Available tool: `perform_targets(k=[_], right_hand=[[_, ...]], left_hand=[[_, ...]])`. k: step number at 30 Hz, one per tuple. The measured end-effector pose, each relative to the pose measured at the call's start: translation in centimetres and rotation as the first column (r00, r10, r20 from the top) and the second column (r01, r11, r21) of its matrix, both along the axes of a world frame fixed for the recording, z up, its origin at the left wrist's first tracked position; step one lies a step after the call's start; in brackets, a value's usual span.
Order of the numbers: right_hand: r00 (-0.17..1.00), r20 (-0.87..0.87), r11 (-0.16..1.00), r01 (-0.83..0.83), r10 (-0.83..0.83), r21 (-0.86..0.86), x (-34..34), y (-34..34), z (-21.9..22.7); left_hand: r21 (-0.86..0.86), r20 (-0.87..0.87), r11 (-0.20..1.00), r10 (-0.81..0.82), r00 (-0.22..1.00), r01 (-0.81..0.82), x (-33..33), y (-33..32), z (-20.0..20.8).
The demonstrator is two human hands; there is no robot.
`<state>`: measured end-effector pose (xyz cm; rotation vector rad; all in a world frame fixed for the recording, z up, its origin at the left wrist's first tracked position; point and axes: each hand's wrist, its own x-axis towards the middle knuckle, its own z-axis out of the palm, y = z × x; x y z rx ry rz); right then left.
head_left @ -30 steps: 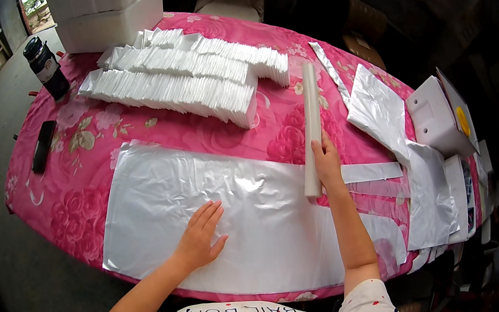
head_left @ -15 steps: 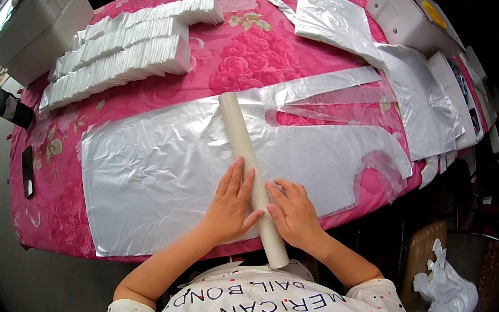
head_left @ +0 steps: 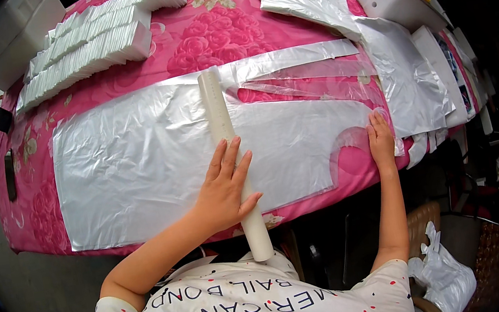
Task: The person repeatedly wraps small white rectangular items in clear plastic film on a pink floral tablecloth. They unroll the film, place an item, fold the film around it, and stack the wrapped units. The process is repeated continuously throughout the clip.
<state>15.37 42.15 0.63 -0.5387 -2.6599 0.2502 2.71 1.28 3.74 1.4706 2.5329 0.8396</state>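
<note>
Tube (head_left: 216,106) points away, slightly left, across sideways bag (head_left: 130,166); left hand (head_left: 222,191) spread on tube, right hand (head_left: 381,142) straight-fingered.

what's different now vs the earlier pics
The tube moved left and now lies across the sheet. The left hand went from the sheet to the tube; the right hand let go of the tube and moved right, to the sheet's right end. The white stacks and phone stayed put.
</note>
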Motion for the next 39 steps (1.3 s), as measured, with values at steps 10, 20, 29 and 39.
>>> perform_targets(k=[10, 20, 29, 39], right_hand=[[0.939, -0.334, 0.604, -0.222, -0.078, -0.765, -3.1, -14.9, 8.1], [0.781, -0.135, 0.615, -0.573, 0.609, -0.541, -1.2, -29.0, 9.4], [0.745, 0.502, 0.784, -0.046, 0.440, -0.618, 0.3, -30.5, 7.1], [0.803, 0.421, 0.658, 0.049, 0.422, -0.752, 0.3, -29.4, 6.4]], left_hand=[[0.365, 0.206, 0.928, -0.155, 0.966, 0.071, 0.1, 0.5, 0.7], [-0.071, 0.980, 0.919, 0.137, 0.144, -0.389, -7.8, -11.7, 2.8], [-0.324, 0.595, 0.863, 0.504, 0.625, -0.388, -15.1, -24.8, 3.3], [-0.333, -0.056, 0.927, -0.199, 0.978, 0.169, -2.5, -10.2, 11.4]])
